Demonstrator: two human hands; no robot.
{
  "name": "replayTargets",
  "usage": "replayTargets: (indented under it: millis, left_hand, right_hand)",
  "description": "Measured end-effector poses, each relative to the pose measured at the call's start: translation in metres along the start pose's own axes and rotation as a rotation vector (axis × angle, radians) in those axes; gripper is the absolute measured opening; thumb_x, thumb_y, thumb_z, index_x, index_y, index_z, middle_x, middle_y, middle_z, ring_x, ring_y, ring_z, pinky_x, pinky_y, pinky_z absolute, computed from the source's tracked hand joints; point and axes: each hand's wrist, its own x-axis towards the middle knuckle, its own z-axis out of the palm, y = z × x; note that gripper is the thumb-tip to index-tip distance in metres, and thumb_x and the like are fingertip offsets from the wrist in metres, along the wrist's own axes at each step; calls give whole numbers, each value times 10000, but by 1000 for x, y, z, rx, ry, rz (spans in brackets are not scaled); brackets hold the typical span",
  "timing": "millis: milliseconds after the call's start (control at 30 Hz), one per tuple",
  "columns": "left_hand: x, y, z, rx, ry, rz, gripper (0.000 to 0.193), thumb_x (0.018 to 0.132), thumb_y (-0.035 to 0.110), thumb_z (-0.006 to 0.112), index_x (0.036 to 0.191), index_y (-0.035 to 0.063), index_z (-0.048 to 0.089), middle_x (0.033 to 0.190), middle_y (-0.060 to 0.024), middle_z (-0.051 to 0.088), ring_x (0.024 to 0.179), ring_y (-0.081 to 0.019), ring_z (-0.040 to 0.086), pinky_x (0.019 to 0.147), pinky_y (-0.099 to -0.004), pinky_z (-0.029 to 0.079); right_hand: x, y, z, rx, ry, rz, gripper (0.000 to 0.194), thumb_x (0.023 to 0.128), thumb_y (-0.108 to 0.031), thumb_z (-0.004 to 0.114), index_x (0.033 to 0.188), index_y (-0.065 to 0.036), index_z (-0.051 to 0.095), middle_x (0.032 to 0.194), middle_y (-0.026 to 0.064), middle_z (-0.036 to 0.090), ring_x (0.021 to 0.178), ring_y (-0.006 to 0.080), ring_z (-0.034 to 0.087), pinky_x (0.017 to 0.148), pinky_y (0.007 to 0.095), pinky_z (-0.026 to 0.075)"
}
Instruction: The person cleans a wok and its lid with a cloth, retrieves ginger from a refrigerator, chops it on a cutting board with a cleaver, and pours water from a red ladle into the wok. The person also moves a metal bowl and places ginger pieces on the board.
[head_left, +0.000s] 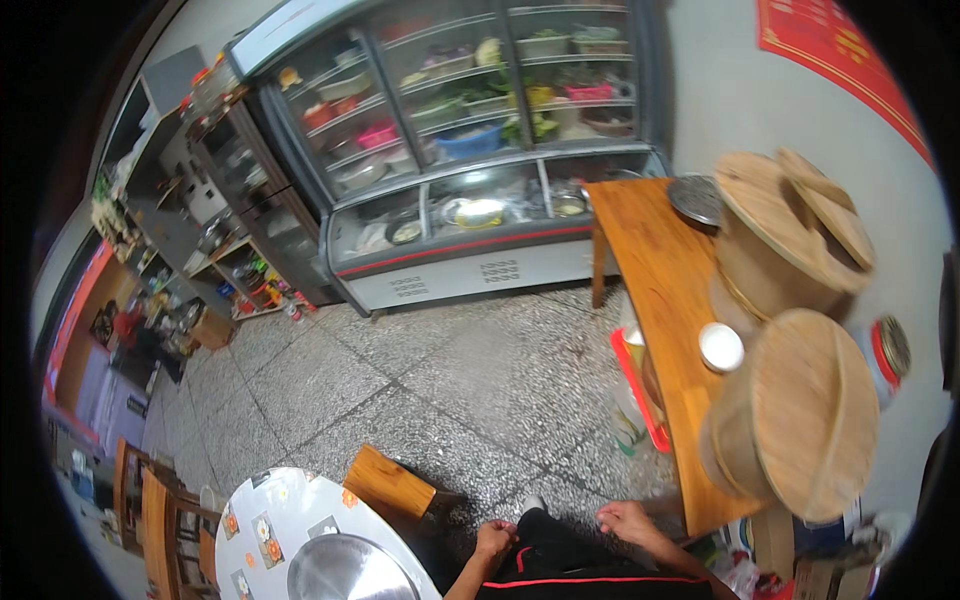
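My left hand (496, 538) hangs in front of my body with its fingers curled together; nothing shows in it. A wooden stool (390, 484) and a round table (251, 517) with a flowered cover are to its left. On that table lies a large round metal tray or lid (349, 574). My right hand (626, 520) is held loosely, fingers bent and a little apart, with no object visible in it. It is near the close end of a long wooden table (660, 300), not touching it. Two lidded wooden steamer barrels (795, 225) and a white bowl (721, 347) stand on the table.
A glass-fronted display fridge (465, 172) with baskets of vegetables lines the far wall. Shelves (225, 255) and wooden chairs (161, 532) are on the left. A red-rimmed container (637, 390) is below the long table. A person (139, 337) is far left. The speckled tile floor (420, 390) lies ahead.
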Motion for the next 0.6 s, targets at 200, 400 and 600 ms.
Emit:
replayTargets:
  millis: [200, 400, 600]
  left_hand:
    - [68, 118, -47, 172, 185, 120, 272, 792, 235, 680, 635, 36, 583, 556, -30, 538, 428, -116, 469, 398, -283, 423]
    - [148, 267, -69, 10, 37, 227, 233, 887, 207, 534, 762, 16, 585, 601, -25, 519, 488, -110, 483, 447, -280, 479]
    - [230, 396, -15, -196, -195, 348, 214, 901, 43, 450, 1110, 5, 473, 880, -102, 594, 759, -178, 599, 691, -286, 514]
  right_hand:
    - [151, -52, -1, -464, 9, -126, 378, 844, -387, 570, 728, -29, 608, 615, 164, 567, 519, 287, 547, 524, 388, 428]
    - [250, -74, -38, -660, 307, -325, 213, 815, -253, 549, 758, -56, 607, 694, 180, 597, 636, 343, 599, 565, 429, 468]
    - [373, -184, -74, -508, 157, -226, 234, 837, -266, 578, 775, -43, 618, 641, 154, 595, 590, 282, 607, 561, 388, 479]
